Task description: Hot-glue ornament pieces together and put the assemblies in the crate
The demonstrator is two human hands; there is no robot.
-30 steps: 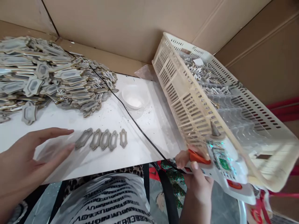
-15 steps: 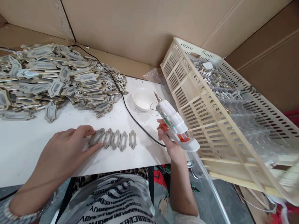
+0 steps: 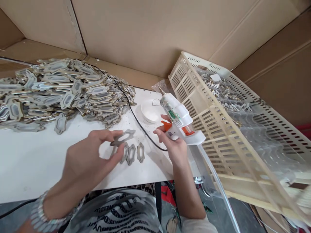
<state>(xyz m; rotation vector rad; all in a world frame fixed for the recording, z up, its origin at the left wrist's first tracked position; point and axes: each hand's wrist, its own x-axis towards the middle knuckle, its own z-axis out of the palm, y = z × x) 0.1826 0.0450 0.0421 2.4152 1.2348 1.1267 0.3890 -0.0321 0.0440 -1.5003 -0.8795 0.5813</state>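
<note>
Between the thumb and fingers of my left hand (image 3: 93,160) is a grey frame-shaped plate (image 3: 125,136) with an oblong opening, lifted and tilted above the table. Below it a short row of similar plates (image 3: 131,154) lies on the white table, partly hidden by my fingers. One more plate (image 3: 140,152) lies slightly apart at the right end. My right hand (image 3: 173,145) is wrapped round the handle of a white glue gun (image 3: 178,118) with an orange trigger. Its metal nozzle points up and away, and a clear glue stick (image 3: 218,184) runs out of its back.
A large heap of the same plates (image 3: 73,94) covers the table's back left. A white bowl (image 3: 150,111) stands behind the row. A black cable (image 3: 139,122) crosses the table. On the right a cream plastic crate (image 3: 196,106) holds small metal pieces. Cardboard walls (image 3: 136,38) enclose the back.
My left hand has moved right and raised a plate from the row's left end. The glue gun is turned slightly in my right hand. The camera view has shifted a little.
</note>
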